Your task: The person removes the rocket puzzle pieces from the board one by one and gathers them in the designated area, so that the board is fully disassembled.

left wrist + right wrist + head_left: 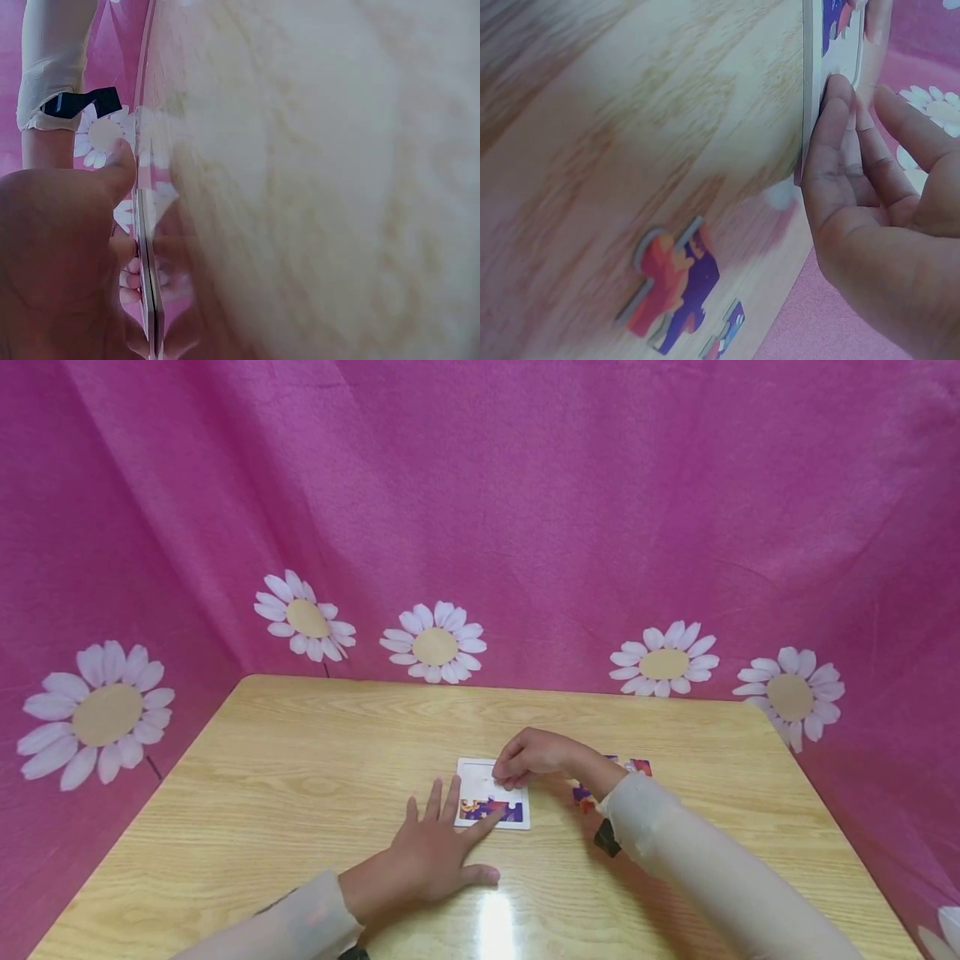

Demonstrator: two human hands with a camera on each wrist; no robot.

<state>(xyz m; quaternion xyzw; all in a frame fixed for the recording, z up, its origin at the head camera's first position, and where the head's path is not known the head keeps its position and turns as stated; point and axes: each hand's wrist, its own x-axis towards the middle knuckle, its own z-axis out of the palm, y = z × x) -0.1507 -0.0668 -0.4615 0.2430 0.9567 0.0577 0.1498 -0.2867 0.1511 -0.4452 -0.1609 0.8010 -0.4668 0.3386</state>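
Observation:
A small jigsaw puzzle tray point(472, 774) with a white base lies flat on the table, and fitted purple and orange pieces point(468, 811) fill its near side. My left hand point(431, 860) is spread out, its index finger resting on these pieces. Over the tray's far right part, my right hand point(543, 753) has its fingers bent downward. In the right wrist view, fingertips of the right hand point(877, 225) touch the bare base beside the rim point(808, 97), the thumb stands apart, and no piece shows between them. Loose puzzle pieces point(679, 289) lie right of the tray, partly hidden by the right forearm in the head view.
The wooden table point(315, 760) reaches back to a pink curtain point(525, 527) printed with white daisies, which also hangs along both sides. A black strap point(607, 838) shows at the right wrist. Another loose piece point(640, 767) lies farther back on the right.

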